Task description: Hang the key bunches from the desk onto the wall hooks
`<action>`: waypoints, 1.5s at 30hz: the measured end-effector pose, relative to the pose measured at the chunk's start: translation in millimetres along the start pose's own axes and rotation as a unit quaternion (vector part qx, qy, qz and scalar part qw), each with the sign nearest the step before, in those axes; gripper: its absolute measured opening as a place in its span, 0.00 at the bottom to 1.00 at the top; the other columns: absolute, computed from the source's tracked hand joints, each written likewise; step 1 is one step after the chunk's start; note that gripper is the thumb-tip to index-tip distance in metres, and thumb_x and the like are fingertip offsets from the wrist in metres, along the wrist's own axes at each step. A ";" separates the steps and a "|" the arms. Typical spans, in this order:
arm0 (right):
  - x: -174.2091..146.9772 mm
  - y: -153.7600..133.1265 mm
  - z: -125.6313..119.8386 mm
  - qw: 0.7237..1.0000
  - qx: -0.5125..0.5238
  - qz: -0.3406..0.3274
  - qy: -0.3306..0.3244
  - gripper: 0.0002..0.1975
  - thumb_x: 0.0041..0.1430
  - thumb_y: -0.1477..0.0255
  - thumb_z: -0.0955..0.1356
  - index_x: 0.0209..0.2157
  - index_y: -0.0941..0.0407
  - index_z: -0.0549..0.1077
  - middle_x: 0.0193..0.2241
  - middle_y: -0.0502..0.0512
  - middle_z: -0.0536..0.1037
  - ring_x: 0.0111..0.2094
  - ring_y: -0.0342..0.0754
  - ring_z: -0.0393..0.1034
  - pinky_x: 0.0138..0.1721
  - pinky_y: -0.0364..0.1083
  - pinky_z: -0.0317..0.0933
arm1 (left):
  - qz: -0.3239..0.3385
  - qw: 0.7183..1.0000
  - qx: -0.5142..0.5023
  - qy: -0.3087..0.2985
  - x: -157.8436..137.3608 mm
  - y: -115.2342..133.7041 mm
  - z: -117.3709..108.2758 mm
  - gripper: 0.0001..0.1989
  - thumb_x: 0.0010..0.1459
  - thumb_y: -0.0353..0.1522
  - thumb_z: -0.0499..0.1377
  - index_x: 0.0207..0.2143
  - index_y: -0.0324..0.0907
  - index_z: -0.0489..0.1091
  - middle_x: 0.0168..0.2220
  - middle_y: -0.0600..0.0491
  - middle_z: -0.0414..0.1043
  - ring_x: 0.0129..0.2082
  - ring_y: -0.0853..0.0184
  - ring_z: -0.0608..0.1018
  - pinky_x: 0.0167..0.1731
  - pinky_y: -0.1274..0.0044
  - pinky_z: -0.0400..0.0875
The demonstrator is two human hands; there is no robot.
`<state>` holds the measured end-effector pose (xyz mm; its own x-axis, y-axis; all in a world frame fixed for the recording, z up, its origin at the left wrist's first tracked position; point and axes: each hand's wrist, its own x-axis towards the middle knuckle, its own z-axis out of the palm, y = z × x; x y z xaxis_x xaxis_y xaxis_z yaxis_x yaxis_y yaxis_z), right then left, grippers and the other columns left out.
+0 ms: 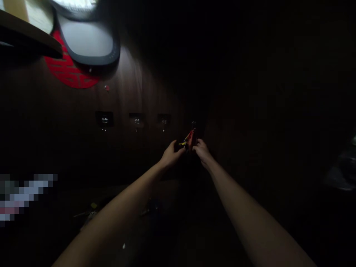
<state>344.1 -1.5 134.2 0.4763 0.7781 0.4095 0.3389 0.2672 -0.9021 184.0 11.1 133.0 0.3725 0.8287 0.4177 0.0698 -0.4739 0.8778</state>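
Note:
In the dark middle of the view, a small red, bag-like thing (191,138) hangs from a shiny hook (194,124). A yellow and dark piece (183,144) shows against its left side; its kind is hard to make out. My left hand (172,154) is beside this piece, with thumb and fingers apart and the thumb close to it. On the other side, my right hand (202,151) has its fingertips closed at the red thing's right edge. Dim light hides the exact contact.
Several dark hook plates (104,119) line the brown panel left of my hands. Above them are a red round paper cutout (75,79) and a lit grey-topped device (89,39). A dark board edge (33,33) juts in at upper left. Cluttered small items (90,213) lie below my left forearm.

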 end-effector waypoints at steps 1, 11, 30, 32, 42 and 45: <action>-2.6 -1.3 -1.0 1.000 -0.002 -0.004 -0.022 0.22 0.41 0.80 0.60 0.43 0.57 0.64 0.26 0.47 0.73 0.27 0.43 0.68 0.29 0.41 0.63 | 0.006 1.000 -0.020 0.006 11.5 7.1 12.1 0.35 0.45 0.40 0.62 0.54 0.36 0.59 0.53 0.41 0.65 0.53 0.57 0.66 0.50 0.73 0.58; -15.2 -42.1 -37.8 0.920 -0.375 -0.115 -0.023 0.14 0.47 0.82 0.61 0.33 0.59 0.74 0.36 0.57 0.74 0.39 0.47 0.68 0.42 0.43 0.60 | -0.116 0.956 -0.261 -0.072 49.2 23.2 68.7 0.17 0.44 0.40 0.63 0.32 0.35 0.72 0.24 0.51 0.72 0.25 0.68 0.74 0.30 0.77 0.68; 37.0 -74.3 -45.5 0.898 -0.422 -0.108 -0.063 0.12 0.56 0.76 0.61 0.37 0.60 0.75 0.32 0.59 0.78 0.34 0.49 0.72 0.33 0.43 0.63 | -0.059 0.957 -0.280 -0.055 62.9 62.7 60.5 0.08 0.47 0.33 0.61 0.24 0.35 0.71 0.18 0.56 0.68 0.19 0.74 0.69 0.25 0.81 0.65; 39.3 -72.4 -44.5 0.908 -0.395 -0.126 -0.064 0.14 0.53 0.78 0.62 0.40 0.58 0.74 0.33 0.56 0.78 0.35 0.48 0.72 0.34 0.42 0.64 | -0.087 0.955 -0.277 -0.058 55.1 57.4 51.7 0.08 0.46 0.32 0.61 0.26 0.34 0.71 0.21 0.54 0.70 0.22 0.73 0.71 0.27 0.81 0.65; 12.4 -43.2 -29.9 0.923 -0.349 -0.164 -0.003 0.32 0.46 0.86 0.60 0.54 0.52 0.64 0.42 0.55 0.74 0.40 0.49 0.69 0.44 0.51 0.64 | -0.253 0.947 -0.155 -0.125 -92.6 -74.2 -29.9 0.19 0.47 0.38 0.62 0.41 0.38 0.69 0.36 0.49 0.74 0.30 0.68 0.75 0.28 0.79 0.68; -25.6 -18.7 -3.3 0.935 -0.291 -0.202 0.014 0.31 0.47 0.85 0.58 0.54 0.53 0.63 0.41 0.56 0.73 0.38 0.46 0.69 0.46 0.51 0.63 | -0.289 0.934 -0.194 -0.085 -117.7 -83.9 -56.8 0.26 0.48 0.34 0.62 0.51 0.43 0.62 0.47 0.47 0.70 0.39 0.67 0.75 0.33 0.79 0.68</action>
<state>328.3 -28.3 141.0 0.2317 0.6632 0.7116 0.8760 0.1758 -0.4491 81.7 -29.8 23.5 0.5196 0.8381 -0.1665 -0.0235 0.2088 0.9777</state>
